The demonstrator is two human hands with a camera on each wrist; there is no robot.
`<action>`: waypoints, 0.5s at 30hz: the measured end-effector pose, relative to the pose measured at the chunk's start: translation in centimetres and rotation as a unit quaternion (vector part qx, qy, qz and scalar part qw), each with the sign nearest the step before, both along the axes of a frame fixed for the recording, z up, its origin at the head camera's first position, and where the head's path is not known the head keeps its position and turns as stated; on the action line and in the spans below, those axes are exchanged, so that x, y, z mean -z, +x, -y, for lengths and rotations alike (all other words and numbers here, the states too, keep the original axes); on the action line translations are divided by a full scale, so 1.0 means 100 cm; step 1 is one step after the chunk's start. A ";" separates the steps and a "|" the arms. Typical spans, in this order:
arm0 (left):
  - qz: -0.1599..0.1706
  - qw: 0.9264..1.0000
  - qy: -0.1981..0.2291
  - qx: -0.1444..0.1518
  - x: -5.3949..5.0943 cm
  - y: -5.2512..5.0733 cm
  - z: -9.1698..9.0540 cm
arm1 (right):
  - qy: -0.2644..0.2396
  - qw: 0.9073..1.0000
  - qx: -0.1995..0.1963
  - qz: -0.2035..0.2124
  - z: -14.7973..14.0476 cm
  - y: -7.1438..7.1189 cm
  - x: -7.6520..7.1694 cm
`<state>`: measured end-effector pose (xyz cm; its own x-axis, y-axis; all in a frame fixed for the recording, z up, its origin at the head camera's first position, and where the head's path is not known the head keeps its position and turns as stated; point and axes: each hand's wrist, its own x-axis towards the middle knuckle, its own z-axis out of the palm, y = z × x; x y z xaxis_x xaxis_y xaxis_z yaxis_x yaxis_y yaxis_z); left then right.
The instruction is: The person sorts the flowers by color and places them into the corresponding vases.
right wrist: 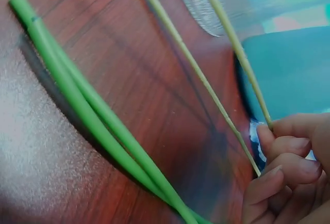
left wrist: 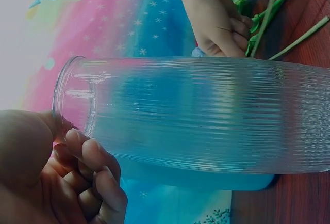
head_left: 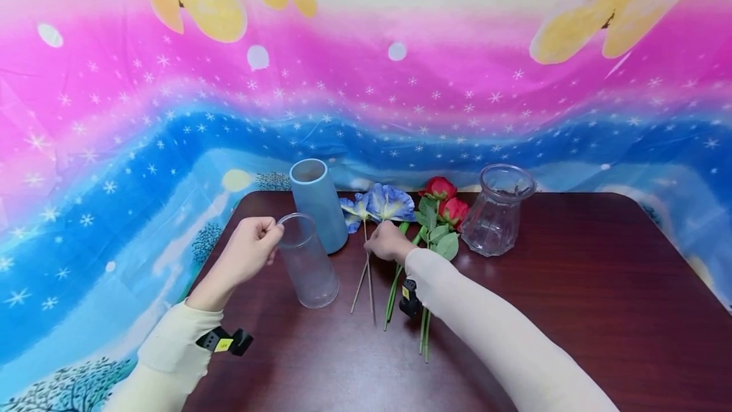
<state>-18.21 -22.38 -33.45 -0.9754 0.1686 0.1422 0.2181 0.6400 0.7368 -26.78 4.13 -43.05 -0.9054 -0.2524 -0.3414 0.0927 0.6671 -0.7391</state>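
My left hand (head_left: 248,250) pinches the rim of a clear ribbed glass vase (head_left: 311,269), which stands on the table; the left wrist view shows thumb and fingers at the rim of the glass (left wrist: 196,115). With my right hand (head_left: 391,243) I pinch a thin brown stem (right wrist: 234,43) of the blue flowers (head_left: 391,202). A second thin stem (right wrist: 198,72) reaches my lower fingers in the right wrist view; whether they grip it I cannot tell. Green stems (right wrist: 98,113) lie beside that hand.
Behind the ribbed glass stands a blue vase (head_left: 320,208). Red roses (head_left: 454,210) with green leaves lie right of my right hand, and a faceted clear vase (head_left: 494,221) stands beyond them. All are on the dark red table (head_left: 600,285), before a patterned cloth (head_left: 366,81).
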 end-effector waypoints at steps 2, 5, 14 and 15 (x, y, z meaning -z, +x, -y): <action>-0.002 1.000 -0.001 -0.001 0.000 0.000 0.000 | -0.018 1.000 0.013 0.005 -0.004 0.000 -0.002; -0.002 1.000 0.000 -0.002 0.000 -0.001 0.000 | -0.029 0.999 0.022 0.006 -0.009 0.002 -0.006; -0.006 1.000 0.008 -0.002 0.003 -0.002 0.000 | -0.075 0.996 0.045 -0.009 -0.020 0.006 -0.010; -0.007 1.000 0.009 -0.002 0.003 -0.002 0.000 | -0.077 0.996 0.045 -0.014 -0.021 0.006 -0.010</action>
<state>-18.38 -22.39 -33.75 -0.9739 0.1624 0.1584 0.2258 0.6276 0.7451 -26.16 6.24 -42.01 -0.9349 -0.2180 -0.2799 0.1250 0.5362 -0.8348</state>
